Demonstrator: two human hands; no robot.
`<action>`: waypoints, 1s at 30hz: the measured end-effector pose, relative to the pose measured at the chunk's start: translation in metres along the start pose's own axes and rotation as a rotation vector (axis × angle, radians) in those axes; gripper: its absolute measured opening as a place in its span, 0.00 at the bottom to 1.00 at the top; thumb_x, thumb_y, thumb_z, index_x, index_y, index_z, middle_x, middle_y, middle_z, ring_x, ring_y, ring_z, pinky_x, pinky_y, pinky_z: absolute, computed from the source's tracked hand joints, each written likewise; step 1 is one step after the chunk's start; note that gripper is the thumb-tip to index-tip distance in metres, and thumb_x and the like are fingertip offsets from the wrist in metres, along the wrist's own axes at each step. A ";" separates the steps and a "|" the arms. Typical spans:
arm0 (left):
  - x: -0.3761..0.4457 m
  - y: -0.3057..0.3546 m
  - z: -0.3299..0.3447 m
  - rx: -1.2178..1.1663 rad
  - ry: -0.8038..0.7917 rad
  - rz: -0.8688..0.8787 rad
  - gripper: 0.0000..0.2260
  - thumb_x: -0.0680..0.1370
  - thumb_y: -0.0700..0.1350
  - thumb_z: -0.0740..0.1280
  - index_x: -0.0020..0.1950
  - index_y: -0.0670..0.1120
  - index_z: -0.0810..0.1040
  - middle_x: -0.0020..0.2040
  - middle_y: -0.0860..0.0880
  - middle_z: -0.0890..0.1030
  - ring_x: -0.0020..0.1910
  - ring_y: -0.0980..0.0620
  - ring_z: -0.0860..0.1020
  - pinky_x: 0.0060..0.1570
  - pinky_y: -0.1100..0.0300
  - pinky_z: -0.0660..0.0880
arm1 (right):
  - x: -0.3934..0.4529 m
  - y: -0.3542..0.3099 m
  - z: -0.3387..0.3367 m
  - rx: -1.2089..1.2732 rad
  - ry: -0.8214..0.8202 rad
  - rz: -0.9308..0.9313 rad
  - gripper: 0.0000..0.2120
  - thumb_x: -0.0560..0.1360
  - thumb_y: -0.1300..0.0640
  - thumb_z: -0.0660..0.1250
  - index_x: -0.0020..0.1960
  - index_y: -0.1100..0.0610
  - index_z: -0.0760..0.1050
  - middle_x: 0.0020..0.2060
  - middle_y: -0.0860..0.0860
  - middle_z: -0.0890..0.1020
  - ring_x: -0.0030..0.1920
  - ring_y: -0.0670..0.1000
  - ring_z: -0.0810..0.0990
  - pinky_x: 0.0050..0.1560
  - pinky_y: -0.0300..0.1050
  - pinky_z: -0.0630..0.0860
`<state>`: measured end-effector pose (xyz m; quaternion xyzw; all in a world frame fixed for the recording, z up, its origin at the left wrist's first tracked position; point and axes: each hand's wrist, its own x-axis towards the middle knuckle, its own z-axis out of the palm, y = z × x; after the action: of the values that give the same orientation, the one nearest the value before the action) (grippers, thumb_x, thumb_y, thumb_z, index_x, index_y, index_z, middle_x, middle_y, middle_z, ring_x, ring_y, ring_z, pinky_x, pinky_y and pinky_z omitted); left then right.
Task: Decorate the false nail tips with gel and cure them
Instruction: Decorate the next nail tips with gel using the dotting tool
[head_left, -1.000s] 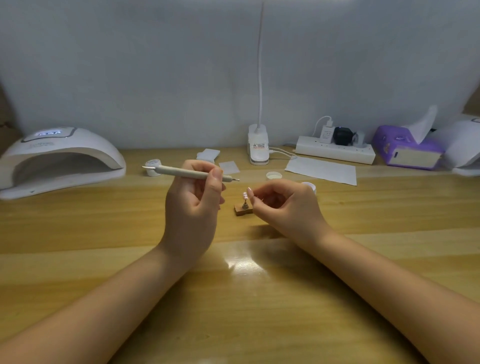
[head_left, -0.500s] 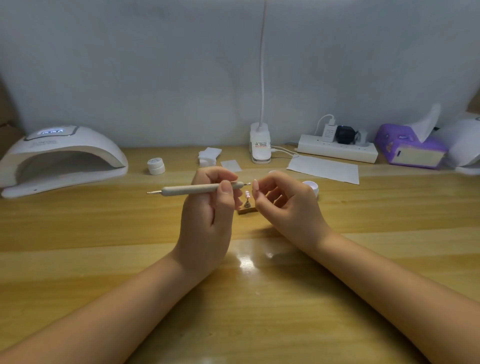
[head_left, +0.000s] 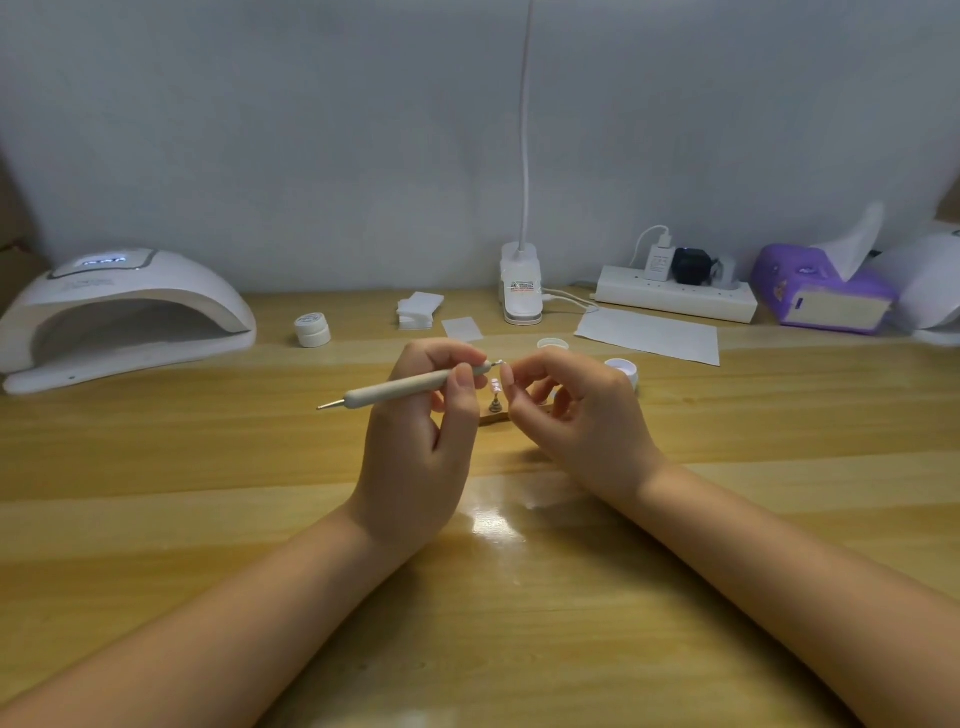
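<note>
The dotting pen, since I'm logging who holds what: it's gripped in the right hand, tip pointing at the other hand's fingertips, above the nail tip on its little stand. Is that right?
Not quite. The head view shows the dotting pen gripped in the left hand, not the right. Its tip does point at the right hand fingertips, above the nail tip on its stand.

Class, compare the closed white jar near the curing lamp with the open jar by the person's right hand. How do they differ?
The closed white jar keeps its lid on; the open jar shows pale lilac inside. The closed jar stands left, near the curing lamp; the open one sits beside the right hand. Both are small, round, white and upright.
</note>
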<state>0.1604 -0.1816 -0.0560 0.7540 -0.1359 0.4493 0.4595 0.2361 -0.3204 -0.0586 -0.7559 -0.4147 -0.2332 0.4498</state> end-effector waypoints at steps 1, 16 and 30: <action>0.000 0.000 0.000 0.006 -0.001 0.001 0.07 0.79 0.46 0.57 0.52 0.47 0.73 0.43 0.57 0.77 0.42 0.58 0.77 0.42 0.71 0.73 | 0.000 0.000 0.000 -0.005 0.000 -0.005 0.03 0.75 0.60 0.70 0.47 0.59 0.81 0.38 0.49 0.83 0.37 0.49 0.79 0.35 0.48 0.78; 0.000 -0.001 0.001 0.028 -0.017 -0.013 0.07 0.79 0.47 0.57 0.52 0.46 0.73 0.43 0.57 0.77 0.44 0.60 0.78 0.42 0.74 0.71 | 0.000 -0.001 -0.001 -0.066 0.021 -0.050 0.03 0.74 0.60 0.70 0.47 0.58 0.81 0.39 0.49 0.82 0.39 0.51 0.78 0.36 0.52 0.77; 0.000 -0.002 0.000 0.040 -0.023 -0.038 0.07 0.79 0.47 0.57 0.52 0.48 0.73 0.43 0.57 0.78 0.43 0.56 0.79 0.40 0.73 0.72 | -0.001 0.000 0.000 -0.077 0.039 -0.073 0.02 0.74 0.60 0.71 0.47 0.58 0.82 0.39 0.47 0.82 0.39 0.51 0.78 0.35 0.48 0.76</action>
<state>0.1617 -0.1808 -0.0573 0.7705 -0.1180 0.4345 0.4512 0.2355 -0.3208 -0.0587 -0.7524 -0.4239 -0.2800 0.4194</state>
